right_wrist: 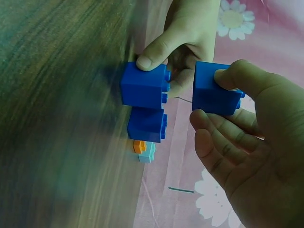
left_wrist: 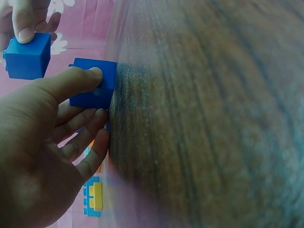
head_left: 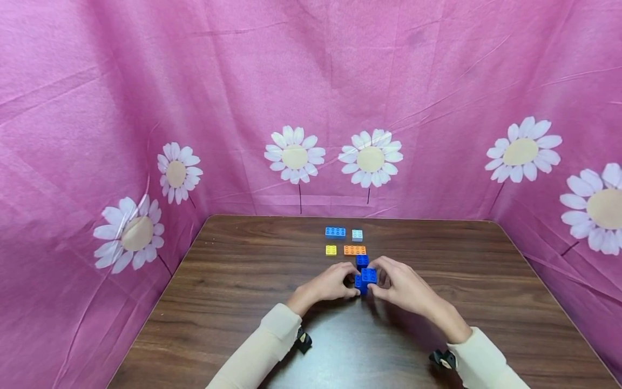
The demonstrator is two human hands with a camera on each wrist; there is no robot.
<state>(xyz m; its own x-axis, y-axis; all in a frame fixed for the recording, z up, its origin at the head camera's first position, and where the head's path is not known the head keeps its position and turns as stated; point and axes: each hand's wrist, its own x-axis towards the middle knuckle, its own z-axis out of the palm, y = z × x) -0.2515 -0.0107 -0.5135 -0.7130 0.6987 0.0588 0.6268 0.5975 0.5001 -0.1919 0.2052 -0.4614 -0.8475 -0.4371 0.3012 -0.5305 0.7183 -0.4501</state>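
Observation:
Between thumb and fingers my left hand pinches a dark blue studded building block, which stands on the table with its studs up. My right hand grips a second dark blue block by its sides, raised off the table. In the right wrist view a gap shows between this raised block and the one in the left hand. Just behind them, a third dark blue block stands on the table, touched by neither hand as far as I can see.
Farther back on the wooden table lie an orange block, a yellow block, a lighter blue block and a pale blue block. A pink flowered cloth hangs along the table's back and sides.

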